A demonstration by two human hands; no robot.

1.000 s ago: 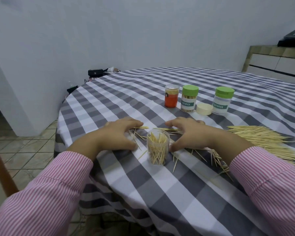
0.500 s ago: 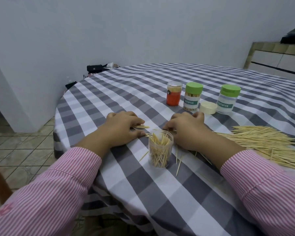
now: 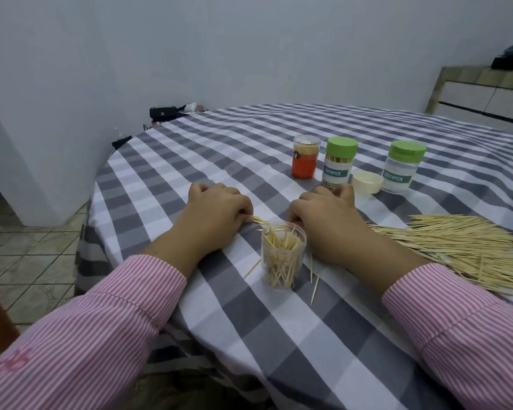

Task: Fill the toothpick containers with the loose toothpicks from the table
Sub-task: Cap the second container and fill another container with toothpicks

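Observation:
An open clear container, partly filled with toothpicks, stands on the checked tablecloth between my hands. My left hand lies just left of it with fingers curled round a small bunch of toothpicks whose tips stick out. My right hand rests just right of the container, fingers curled down on the cloth; what it holds is hidden. A big heap of loose toothpicks lies to the right. A few single toothpicks lie near the container.
Behind my hands stand an orange-labelled container, two green-capped toothpick containers and a loose cream lid. The table edge drops off on the left to a tiled floor. A black bag sits beyond the far edge.
Both hands have curled their fingers and drawn in toward the container, raking up loose toothpicks behind it. The camera has tilted a little.

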